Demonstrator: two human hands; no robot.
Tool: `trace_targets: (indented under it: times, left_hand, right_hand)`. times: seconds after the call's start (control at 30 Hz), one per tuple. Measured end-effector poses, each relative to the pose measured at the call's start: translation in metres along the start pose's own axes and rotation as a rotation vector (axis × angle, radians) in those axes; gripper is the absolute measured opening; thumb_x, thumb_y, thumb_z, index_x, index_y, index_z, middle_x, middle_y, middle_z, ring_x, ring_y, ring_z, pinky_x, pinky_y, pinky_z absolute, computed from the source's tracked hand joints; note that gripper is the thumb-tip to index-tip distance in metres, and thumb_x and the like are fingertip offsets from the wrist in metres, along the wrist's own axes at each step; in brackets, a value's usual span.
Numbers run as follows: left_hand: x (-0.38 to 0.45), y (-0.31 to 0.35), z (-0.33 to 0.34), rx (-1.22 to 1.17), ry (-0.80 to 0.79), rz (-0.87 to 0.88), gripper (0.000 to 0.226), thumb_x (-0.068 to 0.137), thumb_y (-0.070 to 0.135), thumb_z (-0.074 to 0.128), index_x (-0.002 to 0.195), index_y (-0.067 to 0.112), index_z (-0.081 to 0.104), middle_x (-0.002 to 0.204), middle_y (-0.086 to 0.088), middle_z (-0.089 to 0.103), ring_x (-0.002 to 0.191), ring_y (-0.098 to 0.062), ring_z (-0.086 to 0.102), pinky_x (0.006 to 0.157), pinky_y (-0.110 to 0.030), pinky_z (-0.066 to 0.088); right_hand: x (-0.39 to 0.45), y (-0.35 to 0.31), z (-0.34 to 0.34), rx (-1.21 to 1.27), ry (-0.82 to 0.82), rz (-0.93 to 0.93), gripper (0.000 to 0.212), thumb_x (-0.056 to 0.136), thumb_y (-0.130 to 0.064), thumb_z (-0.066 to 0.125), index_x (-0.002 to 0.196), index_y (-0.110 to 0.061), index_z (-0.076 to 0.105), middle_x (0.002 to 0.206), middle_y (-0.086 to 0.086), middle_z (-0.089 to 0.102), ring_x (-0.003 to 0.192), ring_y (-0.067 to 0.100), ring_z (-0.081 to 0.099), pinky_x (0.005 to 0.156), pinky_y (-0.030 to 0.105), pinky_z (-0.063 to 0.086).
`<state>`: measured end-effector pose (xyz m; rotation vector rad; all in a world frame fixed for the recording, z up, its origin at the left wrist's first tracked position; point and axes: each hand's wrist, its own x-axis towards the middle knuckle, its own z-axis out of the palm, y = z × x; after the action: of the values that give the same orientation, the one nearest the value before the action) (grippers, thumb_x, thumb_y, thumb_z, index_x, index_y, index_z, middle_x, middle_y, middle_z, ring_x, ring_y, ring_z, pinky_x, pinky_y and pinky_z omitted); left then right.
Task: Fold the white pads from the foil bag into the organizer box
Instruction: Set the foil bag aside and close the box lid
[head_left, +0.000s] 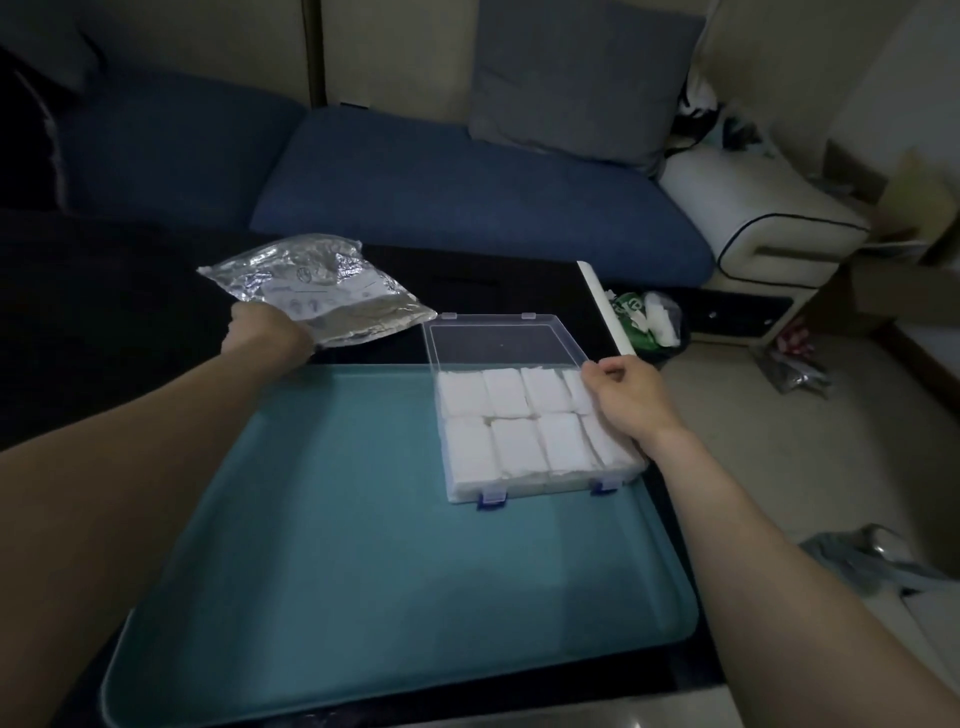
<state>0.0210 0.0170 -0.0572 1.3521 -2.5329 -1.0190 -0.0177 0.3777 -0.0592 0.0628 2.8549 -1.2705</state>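
Both your arms are stretched forward, bare to above the wrist. Your left hand (265, 327) is far out on the left, back of the hand up, fingers curled under and pinching something at its front edge. Your right hand (623, 400) is angled inward, knuckles up, thumb and forefinger pinched together at the tip, the other fingers tucked beneath

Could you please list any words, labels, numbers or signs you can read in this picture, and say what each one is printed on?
None can be read for certain.
Foil bag, gripped by the left hand: a white label with a round emblem and faint dark marks, too blurred to read.
Green packaging on the floor beyond the table: white lettering, too small and blurred to read.
Organizer box and white pads: no print visible.
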Motion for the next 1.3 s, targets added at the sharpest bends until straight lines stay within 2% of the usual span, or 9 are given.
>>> trace_targets:
  times: [0.17,0.37,0.47,0.57,0.67,0.83,1.03,1.13,1.3]
  left_hand:
    - [0.001,0.001,0.006,0.108,0.023,-0.009,0.076,0.085,0.038,0.066,0.141,-0.001,0.033,0.14,-0.021,0.046,0.124,-0.039,0.051,0.098,-0.047,0.044]
    - [-0.008,0.005,0.01,0.296,0.218,0.172,0.087,0.083,0.043,0.073,0.146,0.001,0.029,0.148,-0.024,0.024,0.129,-0.04,0.036,0.104,-0.048,0.033]
    - [-0.01,0.004,0.015,0.382,0.31,0.466,0.042,0.088,0.017,0.066,0.128,0.008,0.056,0.144,-0.023,0.035,0.133,-0.042,0.026,0.107,-0.052,0.023]
    - [-0.026,0.008,0.016,0.274,0.431,0.684,0.039,0.074,-0.01,0.06,0.106,0.011,0.069,0.126,-0.019,0.051,0.126,-0.041,0.035,0.102,-0.051,0.025]
    - [-0.059,0.023,0.024,0.151,0.203,0.769,0.023,0.076,-0.006,0.055,0.093,0.002,0.068,0.115,-0.023,0.057,0.096,-0.042,0.057,0.088,-0.044,0.046]
    - [-0.11,0.043,0.035,0.065,-0.449,0.366,0.034,0.098,0.018,0.041,0.079,-0.002,0.06,0.074,-0.022,0.067,0.059,-0.029,0.06,0.057,-0.026,0.046]
    - [-0.121,0.03,0.042,-0.078,-0.459,0.325,0.013,0.095,0.005,0.051,0.1,-0.001,0.062,0.089,-0.022,0.063,0.075,-0.032,0.063,0.077,-0.041,0.057]
    - [-0.127,0.023,0.046,-0.239,-0.423,0.31,0.017,0.094,0.007,0.058,0.109,0.014,0.055,0.097,-0.019,0.062,0.081,-0.03,0.061,0.085,-0.047,0.056]
    - [-0.137,0.015,0.041,-0.425,-0.407,0.355,0.033,0.089,0.007,0.064,0.116,0.021,0.054,0.083,-0.016,0.063,0.074,-0.025,0.057,0.079,-0.049,0.056]
  right_hand:
    - [0.003,0.009,0.003,0.004,-0.093,0.118,0.037,0.093,-0.04,0.065,0.09,-0.003,0.07,0.098,0.009,0.072,0.097,0.03,0.066,0.094,0.047,0.053]
    - [0.0,0.015,0.003,0.162,-0.036,0.15,0.025,0.093,-0.019,0.069,0.115,-0.007,0.07,0.11,0.007,0.07,0.098,0.021,0.064,0.091,0.033,0.052]
    - [-0.004,0.015,0.002,0.209,-0.05,0.162,0.023,0.093,-0.016,0.07,0.115,-0.008,0.07,0.106,0.005,0.069,0.092,0.019,0.064,0.084,0.03,0.051]
    - [-0.002,0.013,0.002,0.226,-0.064,0.152,0.019,0.095,-0.022,0.067,0.109,-0.009,0.072,0.106,0.007,0.071,0.089,0.018,0.064,0.084,0.031,0.053]
    - [0.0,0.01,0.003,0.191,-0.088,0.173,0.038,0.1,-0.04,0.056,0.084,-0.008,0.069,0.092,0.01,0.07,0.085,0.024,0.064,0.088,0.038,0.053]
    - [-0.007,0.005,0.001,0.09,-0.116,0.16,0.056,0.105,-0.05,0.037,0.096,-0.005,0.069,0.098,0.008,0.061,0.099,0.027,0.058,0.094,0.036,0.044]
    - [-0.024,0.012,-0.011,0.132,-0.133,0.107,0.049,0.105,-0.049,0.039,0.075,-0.016,0.06,0.098,0.009,0.068,0.096,0.027,0.062,0.09,0.038,0.049]
    - [-0.038,0.014,-0.019,0.251,-0.158,0.104,0.045,0.103,-0.054,0.039,0.087,-0.02,0.064,0.083,-0.004,0.062,0.076,0.014,0.056,0.063,0.03,0.041]
    - [-0.053,0.014,-0.033,0.462,-0.19,0.107,0.056,0.104,-0.06,0.023,0.109,-0.018,0.06,0.07,-0.005,0.064,0.055,0.005,0.056,0.054,0.021,0.041]
